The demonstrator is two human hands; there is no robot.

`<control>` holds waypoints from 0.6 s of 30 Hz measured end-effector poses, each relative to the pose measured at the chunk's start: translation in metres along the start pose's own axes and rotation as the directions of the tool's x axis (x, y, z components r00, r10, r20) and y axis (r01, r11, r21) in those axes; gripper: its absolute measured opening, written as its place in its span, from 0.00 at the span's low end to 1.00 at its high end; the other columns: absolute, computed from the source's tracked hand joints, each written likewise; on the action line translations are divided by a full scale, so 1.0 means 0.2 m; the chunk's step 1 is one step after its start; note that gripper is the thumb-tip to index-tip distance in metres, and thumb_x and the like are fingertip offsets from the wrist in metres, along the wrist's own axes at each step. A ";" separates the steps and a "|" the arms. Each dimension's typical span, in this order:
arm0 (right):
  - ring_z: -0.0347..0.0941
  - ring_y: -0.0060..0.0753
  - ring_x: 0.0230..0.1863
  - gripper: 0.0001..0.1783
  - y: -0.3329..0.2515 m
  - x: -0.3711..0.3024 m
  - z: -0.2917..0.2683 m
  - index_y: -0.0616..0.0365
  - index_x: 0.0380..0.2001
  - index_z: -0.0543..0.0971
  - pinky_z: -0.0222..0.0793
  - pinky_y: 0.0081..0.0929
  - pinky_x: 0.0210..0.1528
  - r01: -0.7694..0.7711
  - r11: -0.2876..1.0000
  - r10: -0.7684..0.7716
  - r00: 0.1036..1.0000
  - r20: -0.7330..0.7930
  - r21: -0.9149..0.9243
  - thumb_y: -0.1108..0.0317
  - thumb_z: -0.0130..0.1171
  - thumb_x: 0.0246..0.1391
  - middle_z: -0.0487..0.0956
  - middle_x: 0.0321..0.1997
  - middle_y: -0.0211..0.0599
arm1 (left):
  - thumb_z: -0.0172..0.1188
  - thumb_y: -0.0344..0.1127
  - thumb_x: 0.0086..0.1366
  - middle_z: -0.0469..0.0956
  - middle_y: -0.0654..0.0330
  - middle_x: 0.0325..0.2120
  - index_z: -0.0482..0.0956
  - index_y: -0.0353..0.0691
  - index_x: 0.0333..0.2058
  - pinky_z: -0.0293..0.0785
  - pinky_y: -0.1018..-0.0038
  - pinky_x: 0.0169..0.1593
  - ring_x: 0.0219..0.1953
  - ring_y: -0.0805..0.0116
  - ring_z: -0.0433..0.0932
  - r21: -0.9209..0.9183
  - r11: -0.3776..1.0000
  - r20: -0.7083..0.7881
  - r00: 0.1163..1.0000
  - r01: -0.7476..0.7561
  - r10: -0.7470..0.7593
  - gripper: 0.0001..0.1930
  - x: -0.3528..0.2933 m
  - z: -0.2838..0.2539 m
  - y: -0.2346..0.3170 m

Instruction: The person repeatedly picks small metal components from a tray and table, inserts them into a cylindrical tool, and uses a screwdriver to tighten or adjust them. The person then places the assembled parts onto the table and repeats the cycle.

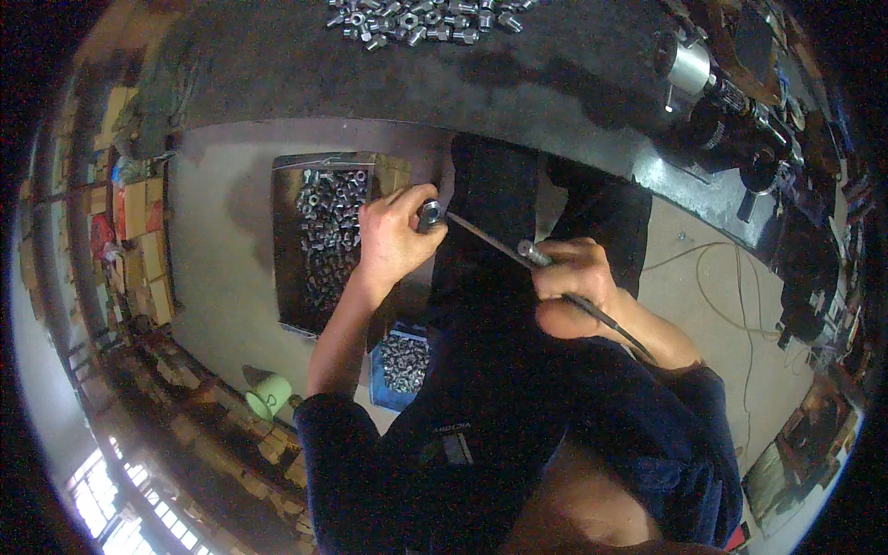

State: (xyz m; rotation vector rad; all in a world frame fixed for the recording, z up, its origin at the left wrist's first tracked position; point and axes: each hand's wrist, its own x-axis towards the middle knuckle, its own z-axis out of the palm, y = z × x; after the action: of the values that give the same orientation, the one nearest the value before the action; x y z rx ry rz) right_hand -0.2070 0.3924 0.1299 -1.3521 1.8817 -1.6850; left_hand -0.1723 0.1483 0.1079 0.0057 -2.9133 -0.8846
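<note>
The dark surface (277,79) runs across the top, and a machine (712,106) stands at its right end. Lower down on the left is a box (288,250) with lots of shiny metal bits (326,217) in it. Closer in is a smaller blue bin (393,401), with small bits in it too. A pile (430,20) of bits lies at the far side of the surface. The left hand (396,231) has its fingers curled snugly round one dark, round part (431,216), so that part is up in the air beside the box, with one end showing. The right hand (575,282) has its fingers wrapped tight round a tool (531,252). The tool's thin rod (488,240) points at the part; its tip is right by it, but whether they touch is too hard to see. So this one part looks partway done. There are plenty of bits in all three spots, but nothing shows which ones are finished and which are left.
</note>
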 end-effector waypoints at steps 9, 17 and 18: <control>0.62 0.48 0.18 0.15 0.01 0.02 0.04 0.57 0.10 0.59 0.55 0.40 0.19 -0.107 0.992 0.103 0.993 0.059 0.070 0.72 0.58 0.29 0.60 0.14 0.41 | 0.64 0.30 0.37 0.74 0.60 0.21 0.75 0.44 0.29 0.71 0.68 0.25 0.23 0.58 0.75 0.115 0.972 0.028 0.978 -0.207 0.205 0.15 -0.01 0.01 0.03; 0.68 0.44 0.18 0.10 0.12 0.08 0.10 0.55 0.12 0.67 0.65 0.39 0.18 0.001 0.948 -0.004 1.000 -0.008 -0.317 0.68 0.59 0.28 0.66 0.17 0.38 | 0.63 0.34 0.41 0.76 0.59 0.23 0.75 0.46 0.31 0.71 0.63 0.26 0.25 0.56 0.76 0.074 0.976 0.110 0.975 -0.202 0.194 0.15 0.09 0.06 0.07; 0.68 0.41 0.17 0.10 0.10 0.05 0.08 0.54 0.12 0.67 0.65 0.37 0.17 0.035 0.938 -0.046 0.999 -0.025 -0.344 0.69 0.60 0.27 0.66 0.17 0.37 | 0.63 0.35 0.41 0.76 0.59 0.23 0.75 0.46 0.32 0.71 0.63 0.27 0.25 0.55 0.76 0.125 0.976 0.172 0.973 -0.179 0.157 0.15 0.11 0.03 0.05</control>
State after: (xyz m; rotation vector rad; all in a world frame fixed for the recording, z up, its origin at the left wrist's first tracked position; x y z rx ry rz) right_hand -0.2099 0.3723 0.1124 -1.5029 2.2619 -1.4488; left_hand -0.1936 0.1600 0.1098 -0.3129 -3.0606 -0.6831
